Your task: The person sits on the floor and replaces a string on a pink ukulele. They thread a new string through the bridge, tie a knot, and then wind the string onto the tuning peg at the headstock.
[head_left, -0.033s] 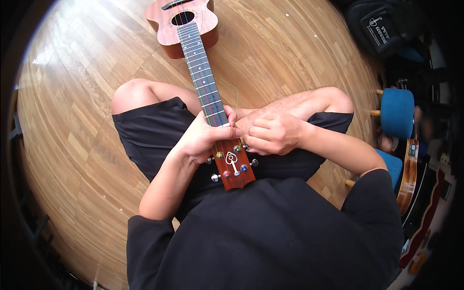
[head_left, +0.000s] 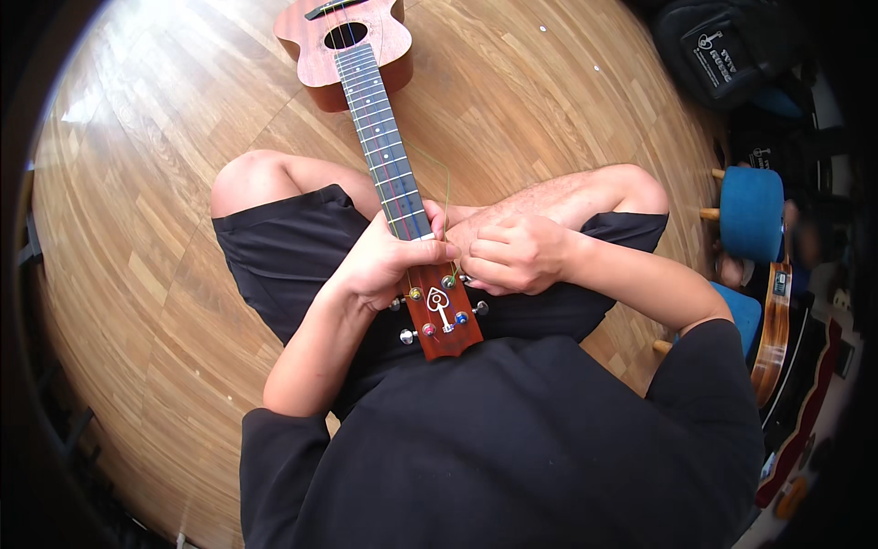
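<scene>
A ukulele (head_left: 378,128) lies lengthwise in front of me, its reddish-brown body far off and its headstock (head_left: 448,340) close to my lap. My left hand (head_left: 380,261) is closed around the neck by the nut, thumb lying across the strings. At the headstock's right edge, my right hand (head_left: 523,256) has its fingers pinched at a metal tuning peg (head_left: 465,278), which they partly hide. A loose yellow-green string (head_left: 449,178) bows out to the right of the neck and runs down to the posts. Coloured string ends wrap the other posts.
My crossed legs flank the neck on a wood floor (head_left: 165,302). Along the right side are a black bag (head_left: 722,55), blue stools with wooden legs (head_left: 752,218) and another wooden instrument (head_left: 774,339). Part of another person shows dimly behind the stools.
</scene>
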Tool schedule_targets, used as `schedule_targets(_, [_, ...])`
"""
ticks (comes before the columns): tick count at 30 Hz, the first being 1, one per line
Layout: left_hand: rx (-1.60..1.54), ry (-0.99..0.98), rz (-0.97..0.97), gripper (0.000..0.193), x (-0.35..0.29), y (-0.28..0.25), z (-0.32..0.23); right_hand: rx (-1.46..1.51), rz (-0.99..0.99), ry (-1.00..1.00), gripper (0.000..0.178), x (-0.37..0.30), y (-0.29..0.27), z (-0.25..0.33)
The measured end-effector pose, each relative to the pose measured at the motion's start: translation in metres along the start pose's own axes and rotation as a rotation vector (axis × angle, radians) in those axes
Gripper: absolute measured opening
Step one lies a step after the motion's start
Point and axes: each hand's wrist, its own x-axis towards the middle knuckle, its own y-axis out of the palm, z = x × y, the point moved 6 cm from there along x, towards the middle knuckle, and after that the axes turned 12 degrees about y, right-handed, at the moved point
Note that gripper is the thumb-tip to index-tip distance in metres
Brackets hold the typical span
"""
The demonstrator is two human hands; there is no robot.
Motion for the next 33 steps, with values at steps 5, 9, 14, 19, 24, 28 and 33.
schedule_targets(5, [0.02, -0.022, 0.003, 0.025, 0.002, -0.004, -0.002, 1.205, 0.336, 0.82, 0.04, -0.007, 0.029, -0.007])
schedule_targets(9, [0.026, -0.004, 0.001, 0.025, 0.0, -0.003, -0.003, 1.545, 0.654, 1.076, 0.047, -0.009, 0.031, -0.006])
schedule_targets(14, [0.019, -0.037, -0.002, 0.028, -0.001, 0.002, -0.006, 1.372, 0.473, 0.886, 0.046, -0.006, 0.031, -0.008])
schedule_targets(19, [0.028, 0.004, 0.005, 0.025, 0.001, -0.004, -0.003, 1.716, 0.728, 1.267, 0.045, -0.019, 0.042, -0.008])
schedule_targets(24, [0.032, -0.011, 0.002, 0.026, 0.001, -0.001, -0.005, 1.86, 0.884, 1.345, 0.037, -0.021, 0.047, -0.005])
schedule_targets(28, [0.045, -0.036, 0.0, 0.028, 0.0, -0.003, -0.004, 1.957, 1.01, 1.336, 0.035, -0.02, 0.057, -0.009])
schedule_targets(33, [0.093, -0.058, -0.026, 0.028, -0.002, -0.005, -0.003, 1.855, 1.036, 1.461, 0.017, -0.018, 0.059, -0.011])
